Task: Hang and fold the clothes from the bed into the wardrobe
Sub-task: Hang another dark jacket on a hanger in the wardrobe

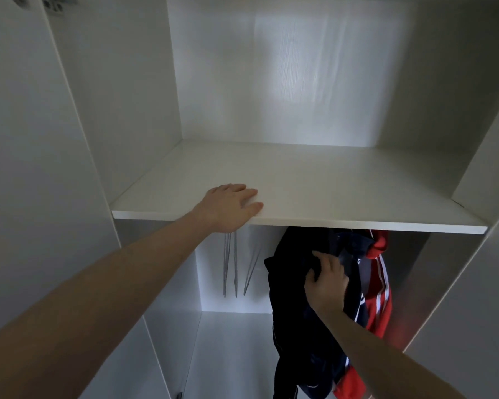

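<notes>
The left hand (231, 205) lies flat, fingers spread, on the white wardrobe shelf (300, 180). At five o'clock beneath it, the right hand (327, 280) pinches the dark navy jacket (297, 326) hanging beside a red striped one (382, 283). Hanging seems underway; next I'd expect straightening the navy jacket, then releasing

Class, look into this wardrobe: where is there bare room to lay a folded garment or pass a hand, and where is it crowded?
The shelf is bare from the left hand at its front edge to the right wall and back panel. Below it, empty hangers hang left, a gap beside them. It is crowded right, where the right hand grips the dark garment against the red jacket.
</notes>
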Demonstrator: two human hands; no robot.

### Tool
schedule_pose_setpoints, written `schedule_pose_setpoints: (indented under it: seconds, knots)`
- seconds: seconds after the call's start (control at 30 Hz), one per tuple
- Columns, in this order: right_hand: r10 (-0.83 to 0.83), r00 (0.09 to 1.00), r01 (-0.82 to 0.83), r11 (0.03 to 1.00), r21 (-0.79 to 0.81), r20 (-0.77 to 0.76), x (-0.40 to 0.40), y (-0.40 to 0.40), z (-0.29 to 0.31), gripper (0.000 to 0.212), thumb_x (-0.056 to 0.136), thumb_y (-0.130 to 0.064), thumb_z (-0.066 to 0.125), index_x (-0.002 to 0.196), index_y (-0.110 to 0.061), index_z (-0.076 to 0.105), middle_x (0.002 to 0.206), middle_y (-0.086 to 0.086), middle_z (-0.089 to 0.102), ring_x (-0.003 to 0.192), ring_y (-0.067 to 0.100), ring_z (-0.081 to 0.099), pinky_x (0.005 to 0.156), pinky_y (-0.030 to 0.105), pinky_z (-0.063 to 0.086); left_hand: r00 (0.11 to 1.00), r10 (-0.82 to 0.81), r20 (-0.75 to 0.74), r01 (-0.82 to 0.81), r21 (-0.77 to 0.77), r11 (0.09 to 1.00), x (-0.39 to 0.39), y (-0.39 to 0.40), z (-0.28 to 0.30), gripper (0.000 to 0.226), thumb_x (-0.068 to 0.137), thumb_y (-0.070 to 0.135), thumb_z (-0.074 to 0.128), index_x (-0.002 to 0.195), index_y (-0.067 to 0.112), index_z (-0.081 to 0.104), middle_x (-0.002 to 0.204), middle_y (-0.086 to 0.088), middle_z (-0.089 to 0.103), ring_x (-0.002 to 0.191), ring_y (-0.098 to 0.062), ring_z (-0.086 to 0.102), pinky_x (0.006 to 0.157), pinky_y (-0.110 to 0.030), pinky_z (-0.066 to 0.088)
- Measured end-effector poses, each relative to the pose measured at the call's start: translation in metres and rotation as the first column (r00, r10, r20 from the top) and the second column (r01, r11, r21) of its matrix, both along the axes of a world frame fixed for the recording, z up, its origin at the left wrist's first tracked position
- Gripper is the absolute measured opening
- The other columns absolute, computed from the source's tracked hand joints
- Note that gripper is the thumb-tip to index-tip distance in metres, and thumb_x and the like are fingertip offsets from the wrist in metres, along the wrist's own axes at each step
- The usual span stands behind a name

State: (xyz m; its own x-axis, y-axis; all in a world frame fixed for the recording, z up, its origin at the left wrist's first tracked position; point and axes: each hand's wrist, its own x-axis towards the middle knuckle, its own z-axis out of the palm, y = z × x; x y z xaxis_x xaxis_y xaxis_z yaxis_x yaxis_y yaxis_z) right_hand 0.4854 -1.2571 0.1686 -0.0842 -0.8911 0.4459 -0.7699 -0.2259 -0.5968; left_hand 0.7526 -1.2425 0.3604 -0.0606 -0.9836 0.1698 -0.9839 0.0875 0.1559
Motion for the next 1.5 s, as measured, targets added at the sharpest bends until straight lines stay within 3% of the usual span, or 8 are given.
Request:
schedule_pose_setpoints:
  seconds: [0.13, 0.2, 0.4, 0.63, 0.87, 1.1, 1.27, 1.5]
  knots:
    - [0.249, 0.961, -0.269, 0.942, 0.201, 0.12, 0.044, -0.002, 0.003, 0.023, 0.093, -0.007, 0.063, 0.114, -0.012, 0.07, 0.096, 0.001, 0.068, 0.088, 0.021, 0.066, 0.08, 0.015, 0.051, 1.0, -0.005, -0.02, 0.005, -0.008, 1.0, 0.001, -0.001, -0.001, 0.078, 0.087, 0.078, 0.02, 0.154, 0.04, 0.034, 0.165, 0.005, 0.029, 0.152, -0.021, 0.025, 0.125, -0.046, 0.017]
    - [0.239, 0.936, -0.325, 0.866, 0.379, 0.257, 0.067, -0.007, -0.001, 0.025, 0.097, -0.016, 0.065, 0.12, -0.005, 0.066, 0.095, 0.005, 0.066, 0.089, 0.018, 0.063, 0.083, 0.015, 0.05, 1.0, -0.011, -0.023, 0.011, -0.014, 1.0, 0.002, -0.001, -0.002, 0.075, 0.09, 0.077, 0.021, 0.154, 0.04, 0.033, 0.165, 0.005, 0.029, 0.152, -0.022, 0.025, 0.124, -0.046, 0.017]
    - [0.15, 0.941, -0.313, 0.725, 0.614, 0.302, 0.117, -0.029, -0.003, 0.057, 0.104, -0.042, 0.053, 0.147, -0.005, 0.046, 0.141, 0.014, 0.058, 0.128, 0.026, 0.056, 0.093, 0.018, 0.04, 0.999, -0.026, -0.025, 0.025, -0.026, 0.999, 0.002, 0.0, -0.002, 0.072, 0.093, 0.075, 0.024, 0.155, 0.039, 0.033, 0.165, 0.005, 0.028, 0.152, -0.022, 0.024, 0.124, -0.046, 0.017]
    - [0.138, 0.979, -0.205, 0.697, 0.687, 0.153, 0.142, -0.047, -0.01, 0.057, 0.105, -0.045, 0.049, 0.149, -0.008, 0.047, 0.156, 0.011, 0.044, 0.14, 0.028, 0.047, 0.113, 0.035, 0.042, 0.998, -0.022, -0.057, 0.018, -0.062, 0.998, 0.006, -0.004, -0.006, 0.072, 0.09, 0.076, 0.026, 0.153, 0.041, 0.037, 0.164, 0.008, 0.031, 0.15, -0.021, 0.026, 0.122, -0.044, 0.016]
    - [0.009, 0.987, -0.106, 0.783, 0.613, 0.159, 0.145, -0.042, -0.01, 0.023, 0.101, -0.015, 0.052, 0.116, -0.011, 0.07, 0.117, 0.011, 0.069, 0.097, 0.027, 0.067, 0.066, 0.023, 0.049, 0.999, -0.02, -0.027, 0.018, -0.087, 0.996, 0.007, -0.005, -0.007, 0.072, 0.091, 0.076, 0.026, 0.152, 0.041, 0.039, 0.163, 0.007, 0.033, 0.149, -0.022, 0.029, 0.121, -0.044, 0.018]
    - [-0.057, 0.964, -0.11, 0.805, 0.583, 0.261, 0.123, -0.019, 0.005, 0.015, 0.096, -0.01, 0.058, 0.104, -0.012, 0.07, 0.101, 0.008, 0.07, 0.08, 0.019, 0.063, 0.061, 0.021, 0.044, 1.0, -0.019, -0.007, 0.018, -0.066, 0.998, 0.008, -0.004, -0.005, 0.069, 0.095, 0.074, 0.026, 0.154, 0.039, 0.037, 0.164, 0.005, 0.031, 0.15, -0.023, 0.027, 0.121, -0.044, 0.018]
    - [-0.057, 0.949, -0.144, 0.797, 0.587, 0.311, 0.092, 0.012, 0.01, 0.018, 0.093, -0.006, 0.057, 0.092, -0.01, 0.074, 0.088, 0.008, 0.075, 0.075, 0.022, 0.071, 0.069, 0.031, 0.061, 1.0, -0.011, -0.026, 0.01, -0.051, 0.999, 0.007, -0.003, -0.003, 0.07, 0.094, 0.074, 0.028, 0.153, 0.038, 0.038, 0.164, 0.005, 0.032, 0.15, -0.023, 0.028, 0.121, -0.042, 0.018]
    - [0.043, 0.975, -0.181, 0.73, 0.659, 0.22, 0.03, 0.088, 0.022, 0.025, 0.09, -0.001, 0.061, 0.073, -0.017, 0.07, 0.073, 0.002, 0.075, 0.052, 0.005, 0.063, 0.048, 0.017, 0.046, 0.999, -0.018, 0.03, 0.02, -0.042, 0.999, 0.007, 0.006, 0.003, 0.07, 0.093, 0.072, 0.023, 0.15, 0.037, 0.043, 0.162, 0.005, 0.036, 0.148, -0.023, 0.033, 0.122, -0.047, 0.016]
